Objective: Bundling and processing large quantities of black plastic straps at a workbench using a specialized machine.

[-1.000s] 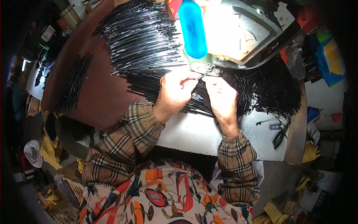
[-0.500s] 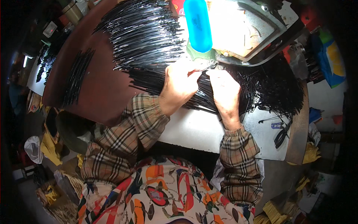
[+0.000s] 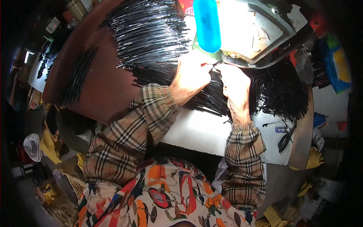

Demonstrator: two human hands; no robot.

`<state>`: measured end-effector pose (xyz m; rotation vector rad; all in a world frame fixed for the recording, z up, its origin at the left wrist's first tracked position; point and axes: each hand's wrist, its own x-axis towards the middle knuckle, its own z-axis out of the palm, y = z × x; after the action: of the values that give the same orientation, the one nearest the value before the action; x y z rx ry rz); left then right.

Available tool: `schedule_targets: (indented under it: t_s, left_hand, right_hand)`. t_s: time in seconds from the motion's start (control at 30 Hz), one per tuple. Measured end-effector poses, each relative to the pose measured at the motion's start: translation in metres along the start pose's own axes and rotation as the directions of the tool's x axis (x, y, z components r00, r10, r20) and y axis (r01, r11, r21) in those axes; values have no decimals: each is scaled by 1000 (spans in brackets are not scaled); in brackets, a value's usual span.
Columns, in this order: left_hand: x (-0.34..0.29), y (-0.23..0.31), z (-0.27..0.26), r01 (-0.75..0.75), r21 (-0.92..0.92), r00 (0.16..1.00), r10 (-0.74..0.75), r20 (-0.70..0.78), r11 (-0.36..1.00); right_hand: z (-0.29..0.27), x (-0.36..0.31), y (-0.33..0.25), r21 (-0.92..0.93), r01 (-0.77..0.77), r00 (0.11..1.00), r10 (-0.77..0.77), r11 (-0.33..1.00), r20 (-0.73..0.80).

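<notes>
My left hand (image 3: 191,76) and my right hand (image 3: 236,86) meet fingertip to fingertip at the near edge of a metal machine plate (image 3: 261,60), under bright light. Both are closed in a pinch. A small dark bit shows between the fingertips, too small and glare-washed to name. Beneath my hands lies a layer of thin black strips (image 3: 206,99). A large, neatly lined pile of glossy black strips (image 3: 149,38) spreads to the left, while a tangled heap of black strips (image 3: 283,89) sits to the right. A blue rounded cover (image 3: 207,26) stands just beyond my fingers.
Black-handled scissors (image 3: 285,140) rest near the table's right edge beside a small blue-and-white label (image 3: 280,129). A smaller bundle of black strips (image 3: 80,73) lies on the brown board (image 3: 104,90) at left. Yellow sacks (image 3: 49,143) and a white bag (image 3: 33,146) are on the floor.
Both hands have shifted slightly up and to the right, and their fingertips are closer together. The whole view has also moved a little. The piles look the same.
</notes>
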<state>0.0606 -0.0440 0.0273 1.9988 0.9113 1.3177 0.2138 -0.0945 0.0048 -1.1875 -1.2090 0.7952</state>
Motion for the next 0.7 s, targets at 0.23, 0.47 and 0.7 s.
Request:
schedule_targets:
  t_s: [0.23,0.47,0.7]
  left_hand:
    - [4,3,0,-178,120,984,176,22,977]
    - [1,-8,7,-233,85,972,234,-5,969]
    - [2,-3,-8,-95,65,973,79,217,993]
  right_hand:
    - [-4,-2,-8,373,-226,974,204,900,97]
    - [-2,-5,-3,397,-203,979,183,895,88]
    - [-2,-5,-9,389,-201,979,176,899,100]
